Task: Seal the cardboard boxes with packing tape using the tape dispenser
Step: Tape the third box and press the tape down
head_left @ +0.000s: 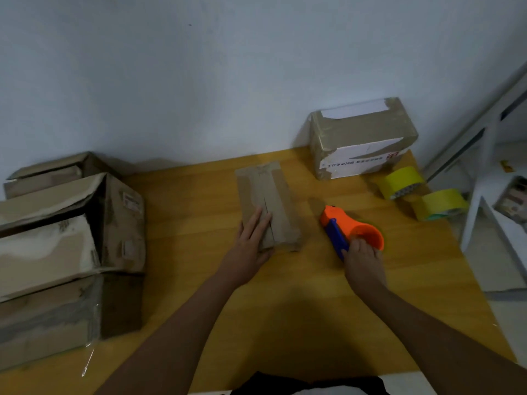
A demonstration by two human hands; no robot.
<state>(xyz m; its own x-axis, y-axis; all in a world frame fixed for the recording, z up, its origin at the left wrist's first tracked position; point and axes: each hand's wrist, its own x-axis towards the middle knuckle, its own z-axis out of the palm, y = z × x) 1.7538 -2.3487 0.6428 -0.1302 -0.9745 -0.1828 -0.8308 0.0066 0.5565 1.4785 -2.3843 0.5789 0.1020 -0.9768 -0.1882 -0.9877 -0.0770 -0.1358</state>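
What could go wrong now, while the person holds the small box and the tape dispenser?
1. The left hand lies flat over the seam of the small box, so tape may catch the fingers.
2. The tape dispenser, gripped by the right hand, is off to the side; the tape may start crooked.
3. The light box may slide.
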